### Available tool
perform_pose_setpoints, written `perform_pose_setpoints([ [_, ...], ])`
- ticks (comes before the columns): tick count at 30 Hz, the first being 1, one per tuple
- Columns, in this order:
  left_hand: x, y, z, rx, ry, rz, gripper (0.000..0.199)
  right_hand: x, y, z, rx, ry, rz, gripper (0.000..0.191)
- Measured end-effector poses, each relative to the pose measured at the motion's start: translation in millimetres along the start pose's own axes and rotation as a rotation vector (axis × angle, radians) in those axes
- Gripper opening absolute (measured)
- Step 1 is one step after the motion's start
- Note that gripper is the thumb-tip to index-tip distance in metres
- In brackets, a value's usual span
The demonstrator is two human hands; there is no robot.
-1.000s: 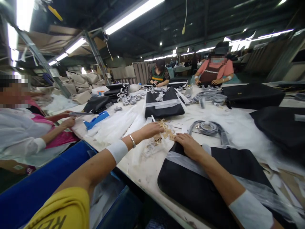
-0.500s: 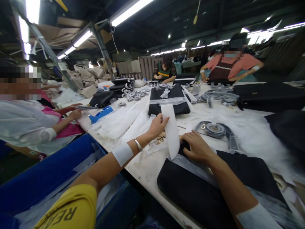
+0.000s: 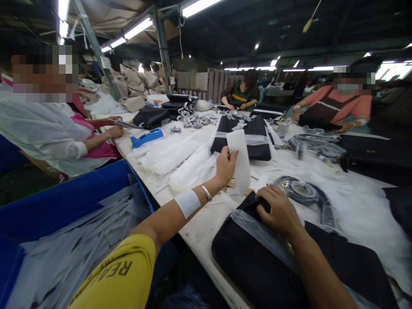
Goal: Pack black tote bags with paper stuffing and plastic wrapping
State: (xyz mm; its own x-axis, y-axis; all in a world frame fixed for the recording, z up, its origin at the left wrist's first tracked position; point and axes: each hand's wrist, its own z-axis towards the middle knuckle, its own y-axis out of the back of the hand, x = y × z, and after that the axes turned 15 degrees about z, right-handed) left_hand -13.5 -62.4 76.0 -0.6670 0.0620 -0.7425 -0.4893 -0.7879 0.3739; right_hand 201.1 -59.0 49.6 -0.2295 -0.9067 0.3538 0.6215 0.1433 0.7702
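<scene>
My left hand (image 3: 227, 165) pinches a white foam strip (image 3: 240, 161), held upright above the table. Below and to the right, my right hand (image 3: 277, 207) has its fingers closed on the upper edge of a black bag (image 3: 257, 253). A band of clear film (image 3: 257, 231) runs across that bag, which lies at the near edge of the table. Just beyond the strip is a second black bag (image 3: 260, 148) with film around it. Coiled, wrapped straps (image 3: 299, 189) lie to the right of my right hand.
A blue tape dispenser (image 3: 146, 138) and white foam sheets (image 3: 170, 156) are on the table (image 3: 196, 227) at left. A blue bin (image 3: 80, 189) of clear plastic stands beside it. Three co-workers are around the table, one close at left. More black bags lie at right.
The foam strip has risen clear of the near bag in my left hand. My right hand stays on the bag's edge. The view has turned left, and the right co-worker's hands now hold something black.
</scene>
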Motion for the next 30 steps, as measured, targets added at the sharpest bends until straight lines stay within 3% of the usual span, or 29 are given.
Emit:
perform_pose_setpoints([
  [5,-3,-9.9,-2,0.086,0.047,-0.048,0.028,1,-1,0,0.011,-0.017,0.025,0.014],
  [9,-4,-14.3,10,0.079,0.124,-0.119,0.021,2,1,0,0.008,-0.020,0.050,0.016],
  [14,-10,-13.4,11,0.143,0.045,-0.016,0.021,1,1,1,0.014,-0.034,0.069,0.017],
  [16,-14,-14.2,4,0.332,-0.016,0.115,0.017,1,-1,0,0.012,-0.045,0.084,0.019],
  [18,-14,-15.1,-4,0.614,-0.066,0.227,0.010,2,-4,-2,-0.002,-0.051,0.100,0.022],
  [20,-10,-14.3,-10,0.874,-0.095,0.263,0.009,5,-4,-3,-0.020,-0.038,0.103,0.028],
  [22,-2,-11.3,-14,1.040,-0.095,0.232,0.014,9,3,2,-0.016,-0.012,0.071,0.032],
  [24,8,-7.1,-16,1.166,-0.087,0.190,0.017,11,16,14,0.048,0.030,0.017,0.035],
  [26,17,-3.5,-17,1.254,-0.070,0.100,0.021,9,30,33,0.190,0.084,-0.040,0.037],
  [30,27,5.1,-29,1.282,0.019,-0.124,0.025,-10,38,79,0.567,0.182,-0.105,0.048],
])
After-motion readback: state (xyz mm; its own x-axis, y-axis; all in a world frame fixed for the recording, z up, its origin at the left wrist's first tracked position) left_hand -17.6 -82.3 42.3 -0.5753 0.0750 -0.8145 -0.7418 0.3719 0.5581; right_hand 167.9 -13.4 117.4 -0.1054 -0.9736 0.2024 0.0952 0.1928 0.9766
